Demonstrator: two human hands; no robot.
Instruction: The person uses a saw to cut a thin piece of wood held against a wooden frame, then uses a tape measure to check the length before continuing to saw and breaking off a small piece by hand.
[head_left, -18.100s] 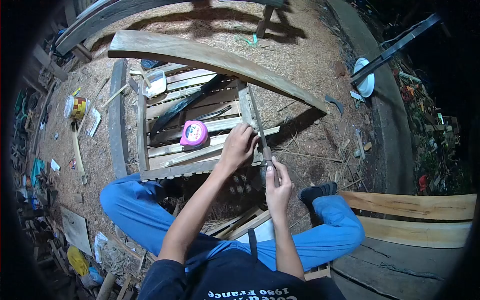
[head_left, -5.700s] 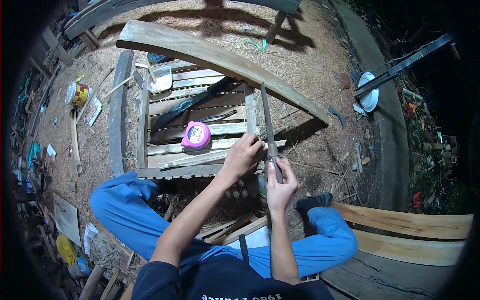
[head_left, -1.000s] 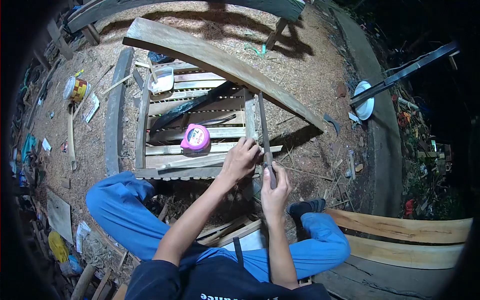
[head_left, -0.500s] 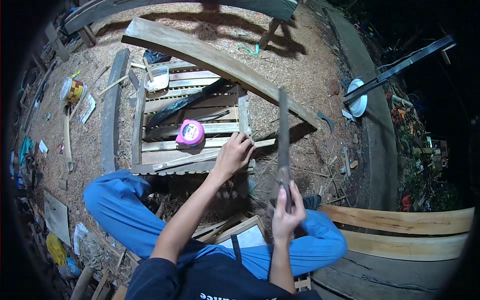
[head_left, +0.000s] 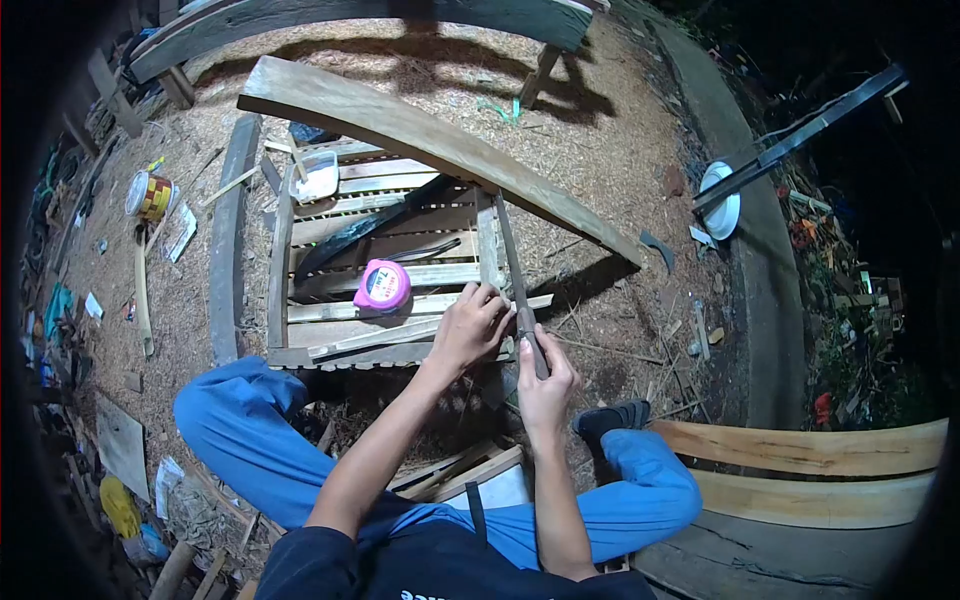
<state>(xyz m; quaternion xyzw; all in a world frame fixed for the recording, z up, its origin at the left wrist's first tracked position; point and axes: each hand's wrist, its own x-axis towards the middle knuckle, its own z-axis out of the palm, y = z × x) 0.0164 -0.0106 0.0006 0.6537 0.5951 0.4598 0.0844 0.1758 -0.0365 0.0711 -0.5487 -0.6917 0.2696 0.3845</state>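
My left hand (head_left: 470, 328) is closed over a thin pale bamboo strip (head_left: 385, 338), near its right end. The strip lies slantwise across the near right corner of a low slatted wooden table (head_left: 277, 275). My right hand (head_left: 545, 375) grips the handle of a long, narrow machete (head_left: 511, 255). Its blade points away from me beside my left fingers, close to the strip's end; whether they touch I cannot tell. On the slats left of my hands sits a pink tape measure (head_left: 383, 286). Behind it lies a long black blade-shaped thing (head_left: 365, 232).
A thick plank (head_left: 420, 130) slants across the table's far right corner. A plastic tub (head_left: 316, 176) stands on the slats. Further back is a wooden bench (head_left: 350, 38). Two pale boards (head_left: 800, 447) lie at my right, and a yellow-and-red bucket (head_left: 150, 196) stands left.
My right hand has brought the machete down and left, from apart on the right to close beside my left hand. My left hand stays on the strip.
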